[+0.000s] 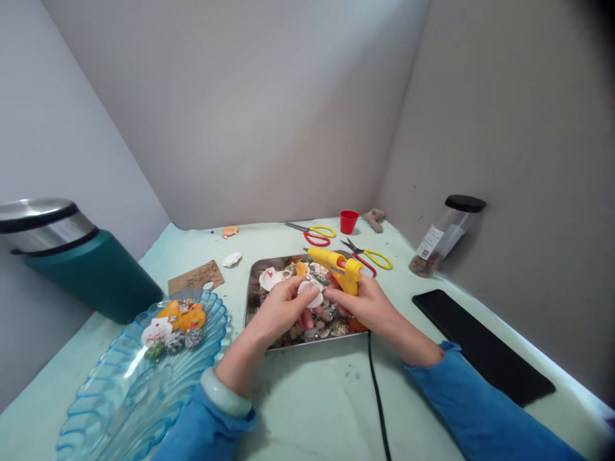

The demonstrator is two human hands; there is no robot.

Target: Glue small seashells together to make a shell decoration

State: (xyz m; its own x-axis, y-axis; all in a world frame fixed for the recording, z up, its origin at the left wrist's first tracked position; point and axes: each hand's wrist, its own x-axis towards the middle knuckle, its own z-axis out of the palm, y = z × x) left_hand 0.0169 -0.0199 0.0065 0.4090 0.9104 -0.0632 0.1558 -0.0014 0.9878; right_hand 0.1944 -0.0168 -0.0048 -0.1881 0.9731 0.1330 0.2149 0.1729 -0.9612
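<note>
Over the metal tray (250,301), my left hand (283,304) pinches a white seashell (310,294) between thumb and fingers. My right hand (368,304) is closed around the handle of a yellow glue gun (334,261), whose nozzle points left above the tray. The thumb and fingertips of that hand come close to the shell; whether they touch it I cannot tell. Many shells and small stones fill the tray, among them a large white shell (271,278) with a red mark. From under my right hand a black cord (377,384) runs toward the near edge.
At left, a blue clear shell-shaped dish (103,378) holds decorated shells, and a teal bottle (96,269) leans behind it. Two pairs of scissors (319,235), a red cup (349,221) and a brown card (196,277) lie farther back. A jar (439,240) and black slab (475,342) are at right.
</note>
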